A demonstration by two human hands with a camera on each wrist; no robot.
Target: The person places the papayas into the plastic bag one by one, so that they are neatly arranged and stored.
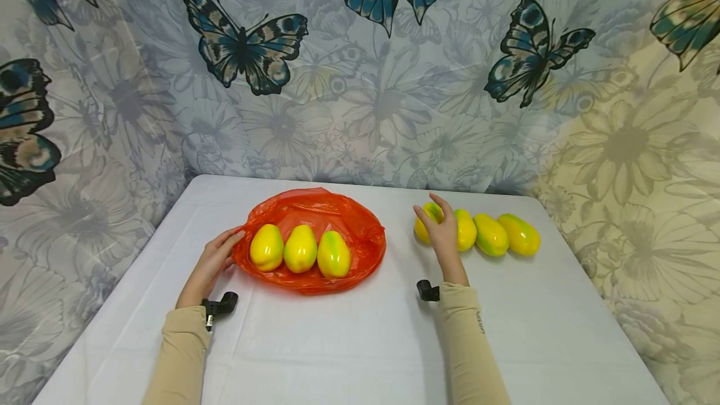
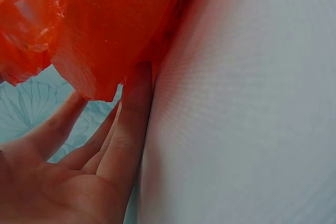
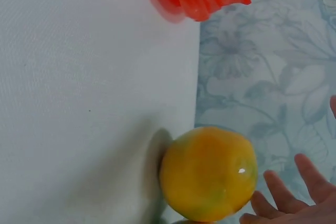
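Observation:
My left hand (image 1: 214, 261) is at the left edge of a red plastic bag (image 1: 365, 261). In the left wrist view its fingers (image 2: 134, 114) are extended, with the tips hidden behind the bag's thin plastic. Three glossy yellow-green mangoes, the left one (image 1: 267, 247), the middle one (image 1: 300, 249) and the right one (image 1: 334, 255), sit side by side on the spread bag. My right hand (image 1: 444, 236) hovers beside the leftmost mango (image 3: 209, 174) of a row on the right. Its thumb and fingers are spread, with nothing held between them.
Several mangoes line up at the table's back right, among them one (image 1: 491, 234) in the row and one (image 1: 519, 234) at its right end. White cloth covers the table (image 1: 337, 342). A butterfly-patterned fabric backdrop (image 1: 388, 105) stands behind the table and along its sides.

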